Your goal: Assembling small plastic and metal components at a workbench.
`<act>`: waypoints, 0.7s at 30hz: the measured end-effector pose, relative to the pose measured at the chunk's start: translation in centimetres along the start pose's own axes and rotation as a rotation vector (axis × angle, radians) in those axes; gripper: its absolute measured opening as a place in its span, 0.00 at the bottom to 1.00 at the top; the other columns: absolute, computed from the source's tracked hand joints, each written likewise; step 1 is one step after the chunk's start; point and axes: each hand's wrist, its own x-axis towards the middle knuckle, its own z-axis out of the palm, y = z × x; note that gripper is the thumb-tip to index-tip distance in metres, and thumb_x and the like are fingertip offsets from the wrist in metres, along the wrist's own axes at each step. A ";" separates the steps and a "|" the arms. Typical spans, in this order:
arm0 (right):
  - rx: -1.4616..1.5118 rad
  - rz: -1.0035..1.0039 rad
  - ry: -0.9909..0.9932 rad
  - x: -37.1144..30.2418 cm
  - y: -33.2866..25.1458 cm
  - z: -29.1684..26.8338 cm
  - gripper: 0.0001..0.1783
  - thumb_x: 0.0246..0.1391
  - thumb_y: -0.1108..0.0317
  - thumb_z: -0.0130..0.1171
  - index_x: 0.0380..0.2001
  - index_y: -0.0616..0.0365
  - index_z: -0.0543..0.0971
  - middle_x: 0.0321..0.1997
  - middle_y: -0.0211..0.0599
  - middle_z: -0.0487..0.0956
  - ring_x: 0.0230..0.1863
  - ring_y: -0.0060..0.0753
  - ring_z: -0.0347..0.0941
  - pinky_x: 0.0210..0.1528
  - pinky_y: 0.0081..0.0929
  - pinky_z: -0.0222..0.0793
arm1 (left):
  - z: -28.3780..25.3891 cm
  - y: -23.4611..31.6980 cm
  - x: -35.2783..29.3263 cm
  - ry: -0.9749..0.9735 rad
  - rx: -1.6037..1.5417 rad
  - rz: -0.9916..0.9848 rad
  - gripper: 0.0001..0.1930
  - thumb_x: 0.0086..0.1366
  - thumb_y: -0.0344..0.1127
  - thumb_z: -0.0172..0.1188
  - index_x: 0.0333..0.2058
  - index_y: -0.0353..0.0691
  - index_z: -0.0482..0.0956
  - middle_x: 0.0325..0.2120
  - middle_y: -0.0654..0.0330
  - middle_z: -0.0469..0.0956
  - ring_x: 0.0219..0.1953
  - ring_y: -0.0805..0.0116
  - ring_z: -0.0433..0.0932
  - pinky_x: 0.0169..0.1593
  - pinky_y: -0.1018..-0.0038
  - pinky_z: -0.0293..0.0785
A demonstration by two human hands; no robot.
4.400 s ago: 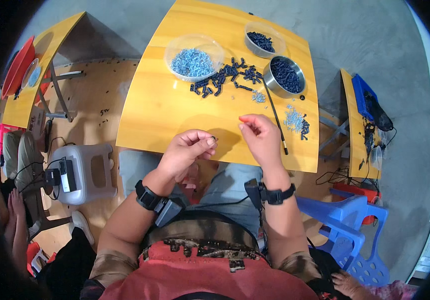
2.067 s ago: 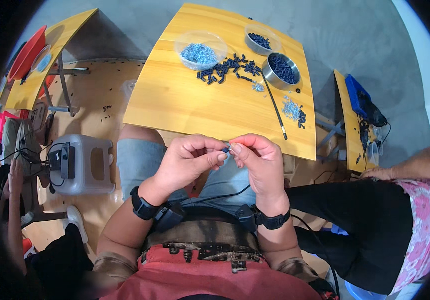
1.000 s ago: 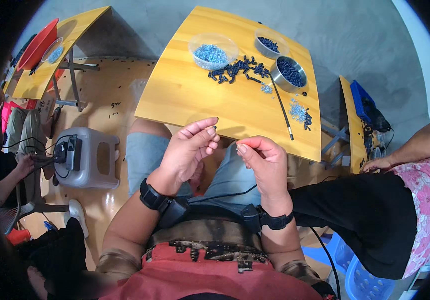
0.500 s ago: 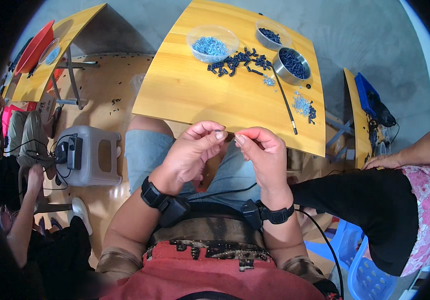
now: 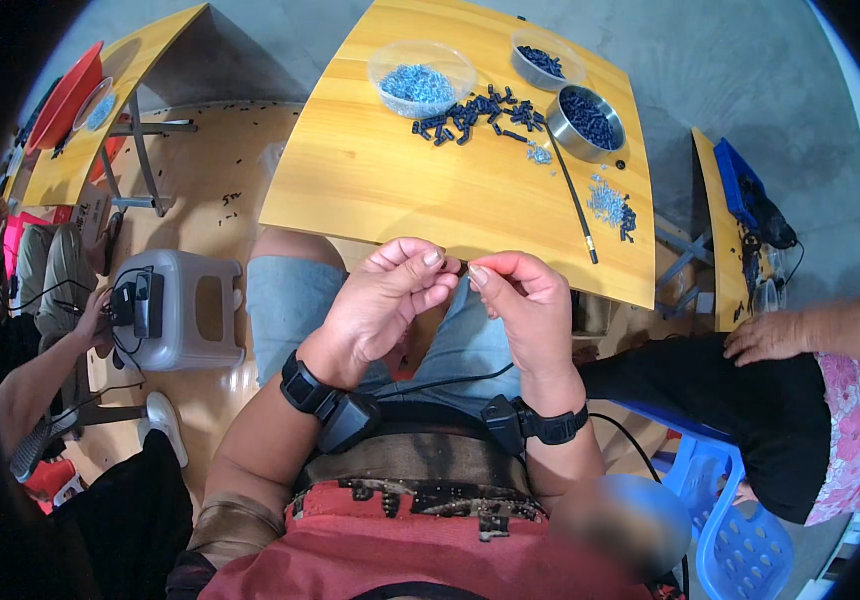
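Just off the table's near edge, my left hand is closed in a pinch of thumb and forefinger. Facing it, my right hand pinches too, its fingertips close to the left ones. A tiny dark bit shows by the right fingertips, too small to name. On the wooden table beyond lie loose black cylindrical pieces. A clear tub holds small pale blue-grey parts, with more of these parts in a small heap at the right. A slim black stick lies beside that heap.
A metal bowl and another clear tub hold black pieces. At the right, a person's hand rests on a black-clothed leg. A grey stool with a black device stands left. Blue plastic chairs are lower right.
My hands stay almost in place, still pinching. The person at left has brought a hand up to the stool's device. At right, the other person's hand has shifted on the leg. A blurred shape appears lower right.
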 end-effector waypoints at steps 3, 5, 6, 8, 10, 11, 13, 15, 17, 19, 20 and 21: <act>-0.002 0.001 -0.004 0.0 -0.3 0.2 0.06 0.49 0.73 0.61 0.31 0.63 0.79 0.27 0.25 0.78 0.27 0.11 0.68 0.31 0.11 0.65 | -0.7 -0.7 0.2 -0.025 -0.041 0.038 0.06 0.61 0.32 0.58 0.34 0.37 0.74 0.29 0.63 0.77 0.28 0.78 0.75 0.31 0.84 0.73; 0.000 0.000 -0.006 0.0 -0.1 0.2 0.05 0.49 0.73 0.61 0.31 0.63 0.79 0.27 0.26 0.78 0.27 0.11 0.69 0.32 0.11 0.65 | -1.0 -0.9 0.4 -0.035 -0.061 0.017 0.06 0.60 0.32 0.59 0.35 0.37 0.74 0.27 0.65 0.76 0.27 0.80 0.73 0.30 0.86 0.72; 0.001 -0.001 -0.007 0.0 0.0 0.2 0.05 0.49 0.73 0.61 0.31 0.63 0.79 0.27 0.26 0.78 0.27 0.11 0.69 0.32 0.11 0.65 | -0.9 -0.9 0.3 -0.034 -0.060 0.015 0.06 0.60 0.32 0.59 0.35 0.37 0.74 0.27 0.65 0.76 0.27 0.80 0.73 0.30 0.86 0.72; -0.006 -0.001 -0.003 0.1 0.3 0.1 0.06 0.49 0.73 0.61 0.31 0.63 0.79 0.27 0.26 0.79 0.28 0.12 0.69 0.32 0.11 0.65 | -0.8 -0.9 0.2 -0.060 -0.089 -0.006 0.06 0.60 0.30 0.59 0.35 0.37 0.74 0.28 0.65 0.76 0.28 0.79 0.75 0.30 0.85 0.73; -0.013 -0.003 -0.002 0.1 0.2 0.2 0.06 0.50 0.73 0.61 0.31 0.63 0.79 0.28 0.27 0.79 0.28 0.12 0.69 0.32 0.11 0.66 | -0.8 -0.9 0.2 -0.078 -0.085 -0.024 0.06 0.60 0.29 0.58 0.35 0.36 0.74 0.28 0.63 0.77 0.29 0.78 0.75 0.31 0.85 0.74; -0.001 -0.007 0.000 0.0 0.0 0.3 0.06 0.50 0.73 0.61 0.31 0.64 0.79 0.28 0.27 0.79 0.28 0.12 0.70 0.32 0.11 0.66 | -0.8 -0.9 0.2 -0.097 -0.080 -0.042 0.06 0.59 0.28 0.58 0.36 0.36 0.75 0.29 0.62 0.77 0.30 0.77 0.76 0.32 0.84 0.75; 0.011 -0.011 0.005 0.0 0.0 0.2 0.06 0.50 0.73 0.61 0.31 0.64 0.79 0.28 0.28 0.79 0.28 0.12 0.70 0.32 0.12 0.66 | -0.6 -0.8 0.1 -0.095 -0.044 -0.061 0.07 0.59 0.28 0.58 0.37 0.35 0.75 0.30 0.61 0.78 0.31 0.76 0.77 0.33 0.84 0.75; 0.027 -0.028 0.016 0.0 0.2 0.1 0.06 0.49 0.73 0.61 0.31 0.64 0.79 0.28 0.28 0.79 0.28 0.13 0.71 0.32 0.12 0.67 | -0.3 -0.8 0.0 -0.091 -0.008 -0.080 0.07 0.59 0.27 0.58 0.37 0.34 0.76 0.31 0.60 0.78 0.31 0.75 0.78 0.34 0.83 0.76; 0.005 -0.022 0.018 -0.1 0.3 0.1 0.06 0.49 0.73 0.61 0.31 0.64 0.79 0.28 0.29 0.79 0.28 0.13 0.71 0.32 0.12 0.67 | -0.1 -1.0 -0.1 -0.090 0.075 -0.078 0.08 0.60 0.27 0.57 0.39 0.34 0.76 0.30 0.58 0.78 0.27 0.75 0.78 0.30 0.80 0.78; -0.018 -0.018 0.021 0.0 0.3 0.0 0.06 0.49 0.72 0.61 0.31 0.64 0.79 0.28 0.29 0.79 0.28 0.14 0.71 0.32 0.12 0.67 | 0.6 -0.7 -0.5 -0.095 0.111 -0.088 0.08 0.60 0.27 0.57 0.39 0.35 0.76 0.30 0.58 0.78 0.26 0.75 0.77 0.28 0.79 0.78; -0.023 -0.024 0.025 0.0 0.3 -0.1 0.06 0.49 0.72 0.61 0.30 0.64 0.79 0.27 0.28 0.79 0.28 0.13 0.71 0.32 0.12 0.67 | 0.9 -0.6 -0.6 -0.101 0.147 -0.097 0.08 0.60 0.27 0.57 0.38 0.36 0.76 0.29 0.58 0.78 0.25 0.75 0.77 0.26 0.78 0.78; -0.028 -0.030 0.028 0.0 0.3 -0.1 0.06 0.49 0.72 0.61 0.30 0.64 0.79 0.27 0.28 0.79 0.27 0.13 0.70 0.31 0.12 0.67 | 1.0 -0.5 -0.7 -0.099 0.146 -0.098 0.08 0.60 0.27 0.57 0.38 0.36 0.76 0.29 0.58 0.78 0.25 0.75 0.77 0.26 0.78 0.78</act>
